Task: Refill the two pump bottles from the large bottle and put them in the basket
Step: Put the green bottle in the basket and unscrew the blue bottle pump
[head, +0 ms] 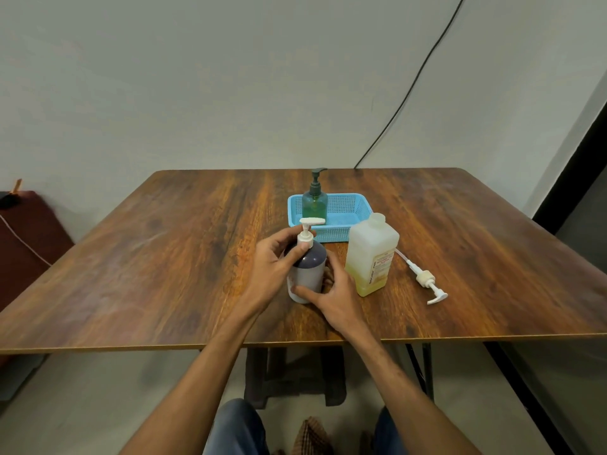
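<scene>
A purple-and-white pump bottle (308, 267) stands upright near the middle of the wooden table (164, 257). My left hand (272, 257) pinches the collar of its white pump (307, 233). My right hand (335, 293) grips the bottle's lower body from the right. The green pump bottle (314, 201) stands upright in the left part of the blue basket (348, 208). The large translucent bottle (371, 256), uncapped and holding a little yellow liquid at its bottom, stands just right of my hands.
The large bottle's own white pump with its long tube (423, 277) lies flat on the table to the right. A black cable (410, 93) runs down the wall behind the table. A dark red seat (29, 238) sits at the left.
</scene>
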